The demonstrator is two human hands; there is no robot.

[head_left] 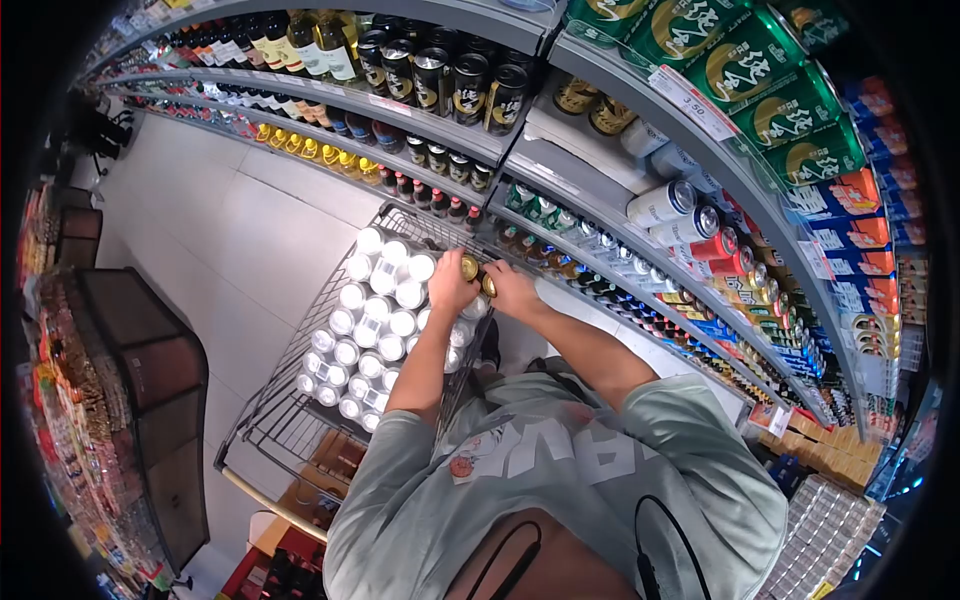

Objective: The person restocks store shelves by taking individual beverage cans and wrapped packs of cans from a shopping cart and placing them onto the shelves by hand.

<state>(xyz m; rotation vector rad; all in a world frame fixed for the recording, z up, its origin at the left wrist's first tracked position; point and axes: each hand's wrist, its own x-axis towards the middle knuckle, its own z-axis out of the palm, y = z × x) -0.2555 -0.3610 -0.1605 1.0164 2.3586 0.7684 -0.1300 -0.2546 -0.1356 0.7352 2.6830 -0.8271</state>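
Note:
My left hand point(453, 287) is closed round a gold-topped can point(469, 267) over the far right corner of a wire shopping cart point(290, 385). Close beside it, my right hand point(514, 291) is closed on a second gold-topped can point(488, 286). The sides of both cans are mostly hidden by my fingers and too small to read. Below and left of my hands, many white cans point(370, 330) stand packed together in the cart, some under clear wrap. My left forearm covers part of these cans.
Shelves curve along the far and right sides. Black cans point(430, 80), gold cans point(577, 97), white cans point(662, 203) and large green packs point(770, 105) stand on them. A dark display stand point(165, 400) with packaged goods is at left, beyond the tiled floor point(200, 190).

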